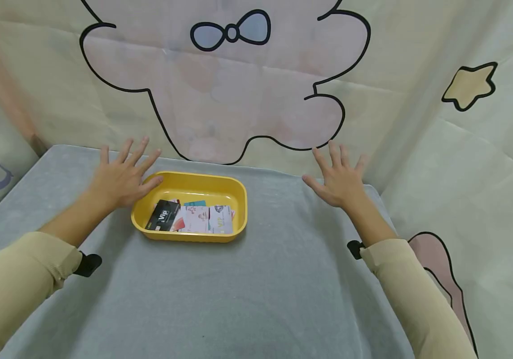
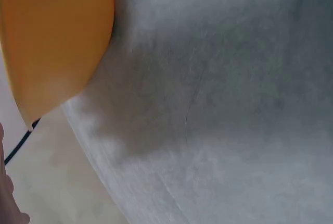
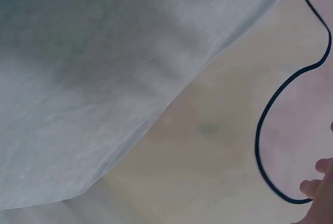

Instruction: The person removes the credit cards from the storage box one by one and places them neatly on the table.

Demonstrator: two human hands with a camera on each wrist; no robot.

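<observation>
In the head view, a yellow plastic basket [image 1: 189, 238] sits on the cloth-covered table, left of the middle. Several cards lie inside it: a black VIP card [image 1: 163, 215], whitish printed cards [image 1: 195, 219] and a bit of a blue one [image 1: 195, 203]. My left hand [image 1: 121, 179] is spread over the table at the basket's left, its thumb overlapping the rim in view; I cannot tell whether it touches. Far to the right, my right hand [image 1: 339, 182] is spread with fingers straight and holds nothing. The left wrist view shows the basket's outer side [image 2: 57, 36].
A grey-blue cloth [image 1: 247, 299] covers the table, whose far edge meets a printed curtain [image 1: 247, 109] with a bow and cloud outline. More curtain with a star [image 1: 469, 87] hangs at the right. Dark straps [image 1: 87, 264] sit at both wrists.
</observation>
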